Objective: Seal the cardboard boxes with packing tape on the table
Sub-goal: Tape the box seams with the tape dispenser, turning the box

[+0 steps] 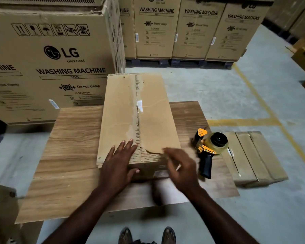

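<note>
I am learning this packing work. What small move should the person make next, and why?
Probably move the right hand to the tape dispenser on the table beside it. The left hand presses the box top flat, its centre seam looks unsealed, and neither hand holds the dispenser.

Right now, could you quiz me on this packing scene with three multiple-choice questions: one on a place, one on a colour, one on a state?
1. Where is the tape dispenser?
A. On the table, right of the box
B. On top of the box
C. On the floor

2. The line painted on the floor is:
A. Blue
B. White
C. Yellow

3. The box's top flaps are:
A. Standing open
B. Folded shut
C. Cut off

Answers: 1 A, it sits on the wood near the table's right edge, beside the box. 2 C, the stripe is plainly yellow. 3 B, both flaps lie flat and meet along the middle.
</note>
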{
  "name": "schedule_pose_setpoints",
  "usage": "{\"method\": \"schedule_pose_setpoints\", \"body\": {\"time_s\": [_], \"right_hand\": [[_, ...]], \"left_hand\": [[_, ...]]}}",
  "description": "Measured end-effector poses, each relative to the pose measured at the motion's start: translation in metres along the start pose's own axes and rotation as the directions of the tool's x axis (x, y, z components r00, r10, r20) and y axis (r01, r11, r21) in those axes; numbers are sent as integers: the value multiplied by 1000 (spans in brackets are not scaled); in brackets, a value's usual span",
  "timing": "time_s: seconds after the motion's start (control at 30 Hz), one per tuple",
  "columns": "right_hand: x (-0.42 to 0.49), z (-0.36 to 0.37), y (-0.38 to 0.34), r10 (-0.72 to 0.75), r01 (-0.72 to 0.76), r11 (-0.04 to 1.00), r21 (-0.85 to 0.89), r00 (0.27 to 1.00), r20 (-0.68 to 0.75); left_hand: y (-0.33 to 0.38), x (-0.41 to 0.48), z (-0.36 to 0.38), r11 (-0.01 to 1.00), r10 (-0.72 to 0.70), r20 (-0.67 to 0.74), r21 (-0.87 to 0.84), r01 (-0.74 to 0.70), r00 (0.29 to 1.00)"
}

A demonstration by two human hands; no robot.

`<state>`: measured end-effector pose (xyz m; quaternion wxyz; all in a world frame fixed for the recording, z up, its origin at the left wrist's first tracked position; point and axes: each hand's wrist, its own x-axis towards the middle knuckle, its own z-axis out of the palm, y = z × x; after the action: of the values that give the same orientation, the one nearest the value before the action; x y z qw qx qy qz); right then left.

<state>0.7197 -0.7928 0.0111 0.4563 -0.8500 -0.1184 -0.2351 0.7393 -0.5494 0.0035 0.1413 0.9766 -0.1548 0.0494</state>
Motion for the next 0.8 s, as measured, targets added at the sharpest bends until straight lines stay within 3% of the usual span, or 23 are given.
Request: {"method": "schedule_pose_setpoints", "body": {"time_s": [0.03,0.1,0.17,0.27,0.33,0.43,0.5,0.7,0.8], "right_hand": [[5,-13,7,128,-127,992,20,986,-111],[8,-39,39,416,-418,907,49,876,-242],[5,-63,90,703,-721,692,38,662,-260],[-9,-87,158,949,-956,286,-66,292,-118],[-17,-90,179,984,-985,166,37,168,67],[-21,-88,198,918,-919,-83,385,80,389],[-22,-82,215,863,-874,-195,444,62,501],[-12,-63,234,713,-846,-308,435,98,694],[-6,-59,239,683,-862,-327,388,68,728]], "left_hand": [[1,0,-1,1000,-5,-1,0,5,1000],[3,0,-1,1000,-17,-6,4,17,1000],[5,0,-1,1000,-22,-5,7,22,1000],[4,1,0,999,-30,-1,14,30,1000],[4,-1,-1,1000,-22,7,21,22,1000],[5,-1,-3,1000,-14,3,26,14,1000],[6,-1,-4,1000,-21,0,21,21,1000],[6,0,-2,999,-36,5,34,36,999],[9,3,-4,998,-53,13,19,53,998]]}}
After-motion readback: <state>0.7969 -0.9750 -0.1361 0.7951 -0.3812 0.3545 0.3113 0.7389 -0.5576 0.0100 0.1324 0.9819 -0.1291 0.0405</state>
